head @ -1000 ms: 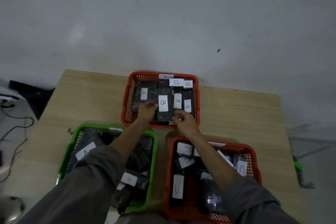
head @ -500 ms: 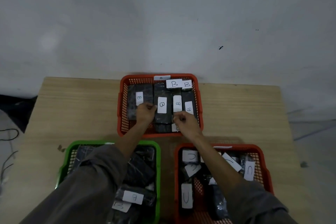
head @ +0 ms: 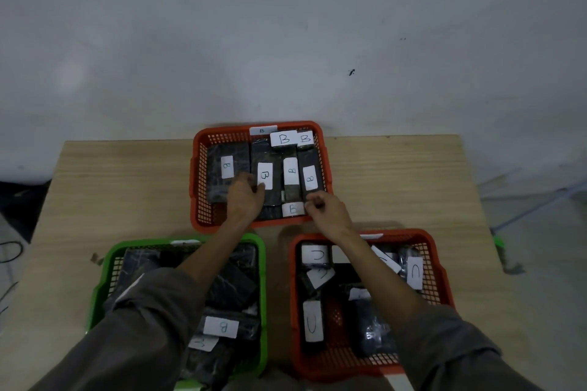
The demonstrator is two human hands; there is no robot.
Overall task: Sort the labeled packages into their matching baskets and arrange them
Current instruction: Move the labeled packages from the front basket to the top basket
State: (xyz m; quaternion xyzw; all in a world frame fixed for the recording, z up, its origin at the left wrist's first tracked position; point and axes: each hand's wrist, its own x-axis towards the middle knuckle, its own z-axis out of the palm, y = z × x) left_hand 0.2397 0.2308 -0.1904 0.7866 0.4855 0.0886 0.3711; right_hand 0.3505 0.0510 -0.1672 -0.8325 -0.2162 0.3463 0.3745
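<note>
**Three baskets, two hands at the far one**

Three plastic baskets sit on our wooden table point(head: 104, 187), and we reach both arms to the far red basket point(head: 320, 136), which holds the dark packages labelled B. Our left hand point(head: 244, 198) rests on the packages there, its fingertips curled down against the middle package point(head: 270, 181) just below its white B label; whether it actually grips that package, we cannot tell. Our right hand point(head: 327, 209) hovers at the near right corner of the same basket, fingers curled in loosely, just beside a small B label point(head: 293, 209); whether they pinch anything we cannot tell either. Nearer to us, the green basket point(head: 261, 251) on the left holds dark packages, one showing a B label point(head: 221, 326), partly hidden under our left sleeve point(head: 133, 336). On the right, the near red basket point(head: 440, 276) holds packages labelled C, lying at mixed angles.
</note>
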